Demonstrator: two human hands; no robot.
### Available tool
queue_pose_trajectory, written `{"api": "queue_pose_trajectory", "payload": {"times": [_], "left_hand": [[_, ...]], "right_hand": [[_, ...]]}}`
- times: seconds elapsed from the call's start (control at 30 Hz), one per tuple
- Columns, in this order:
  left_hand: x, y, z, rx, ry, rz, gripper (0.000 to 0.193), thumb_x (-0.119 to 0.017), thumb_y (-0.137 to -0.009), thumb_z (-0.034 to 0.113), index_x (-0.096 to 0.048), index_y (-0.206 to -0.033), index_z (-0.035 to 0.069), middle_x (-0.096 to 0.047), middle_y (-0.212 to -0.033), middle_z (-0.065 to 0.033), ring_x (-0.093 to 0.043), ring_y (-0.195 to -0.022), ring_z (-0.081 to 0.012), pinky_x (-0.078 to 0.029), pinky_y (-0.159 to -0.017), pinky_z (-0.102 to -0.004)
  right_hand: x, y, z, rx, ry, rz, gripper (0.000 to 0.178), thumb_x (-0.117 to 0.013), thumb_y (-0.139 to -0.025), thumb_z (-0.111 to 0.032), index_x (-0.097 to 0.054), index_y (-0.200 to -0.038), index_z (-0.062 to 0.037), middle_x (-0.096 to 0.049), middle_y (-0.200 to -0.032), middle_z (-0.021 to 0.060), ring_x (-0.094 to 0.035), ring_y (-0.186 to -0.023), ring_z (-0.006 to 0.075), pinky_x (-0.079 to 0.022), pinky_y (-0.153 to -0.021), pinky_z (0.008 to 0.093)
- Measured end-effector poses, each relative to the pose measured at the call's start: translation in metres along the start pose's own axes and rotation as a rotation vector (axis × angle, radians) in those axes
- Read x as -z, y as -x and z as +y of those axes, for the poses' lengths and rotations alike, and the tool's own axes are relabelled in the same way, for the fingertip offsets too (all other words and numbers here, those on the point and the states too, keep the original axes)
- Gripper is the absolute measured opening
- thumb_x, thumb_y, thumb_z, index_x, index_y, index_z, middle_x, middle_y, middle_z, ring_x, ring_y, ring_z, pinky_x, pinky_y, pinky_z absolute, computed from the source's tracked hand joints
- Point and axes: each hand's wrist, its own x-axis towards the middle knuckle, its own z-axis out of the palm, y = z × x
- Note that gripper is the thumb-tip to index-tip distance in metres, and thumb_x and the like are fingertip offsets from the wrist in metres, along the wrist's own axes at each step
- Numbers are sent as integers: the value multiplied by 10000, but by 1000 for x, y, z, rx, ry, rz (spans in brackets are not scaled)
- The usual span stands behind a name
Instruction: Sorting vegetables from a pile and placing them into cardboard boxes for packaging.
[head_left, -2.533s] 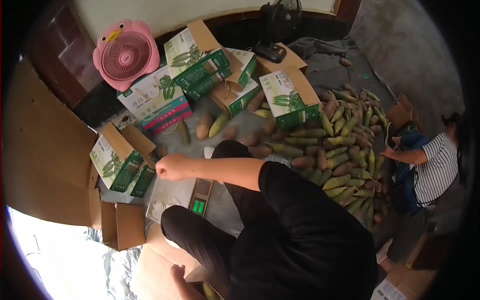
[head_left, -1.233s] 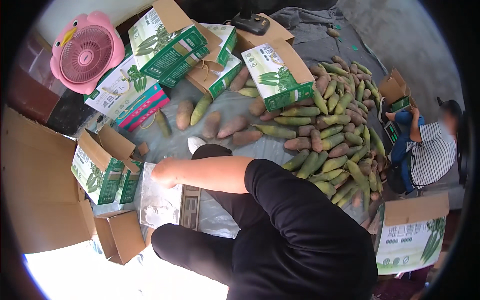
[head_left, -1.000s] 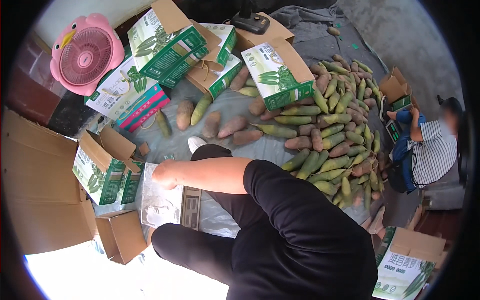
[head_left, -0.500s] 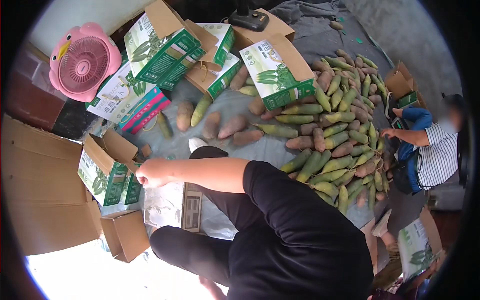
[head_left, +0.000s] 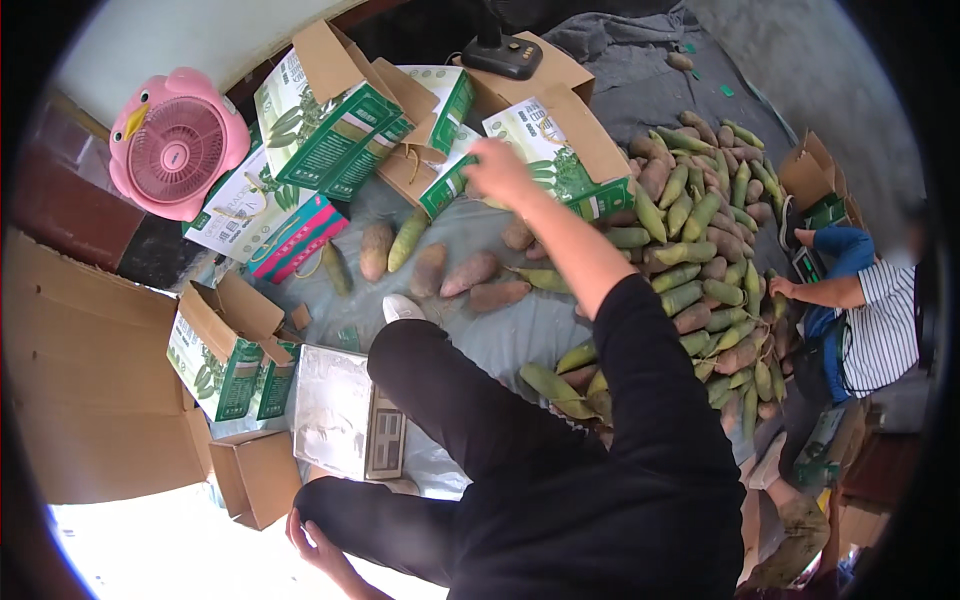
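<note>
A heap of green and brownish vegetables (head_left: 690,252) spreads right of the fingers of the right hand (head_left: 497,172); a green-and-white carton (head_left: 575,160) lies just beside those fingers, contact unclear; a scale (head_left: 330,410) sits well to their lower left; whether they grip anything I cannot tell; the left hand (head_left: 315,540) has loosely parted fingers beside a knee (head_left: 325,500).

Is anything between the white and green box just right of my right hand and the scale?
Yes. Between that white and green box, beside the right hand, and the scale, loose root vegetables lie on the grey sheet. Nearer the scale are a white shoe and the bent right knee.
</note>
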Motion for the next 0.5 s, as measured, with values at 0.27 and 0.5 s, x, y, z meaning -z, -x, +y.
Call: {"api": "queue_pose_trajectory", "payload": {"times": [0.27, 0.5], "left_hand": [[-5, -7, 6, -110, -151, -9, 258, -518, -875, 54, -566, -1121, -2, -523, -1123, -145, -507, -1066, -287, -409, -929, -393], [-5, -12, 5, -75, -206, 5, 224, -525, -869, 58, -587, -1071, -15, -536, -1078, -140, -527, -1023, -283, -422, -903, -385]], "right_hand": [[118, 34, 180, -653, 510, 134, 469, -618, -759, -341, -585, -1122, -46, -582, -1138, 192, -506, -1131, 344, -407, -954, 400], [107, 56, 206, -599, 96, 257, 674, -683, -716, -306, -467, -1275, 2, -500, -1251, 238, -471, -1193, 321, -398, -969, 378]]}}
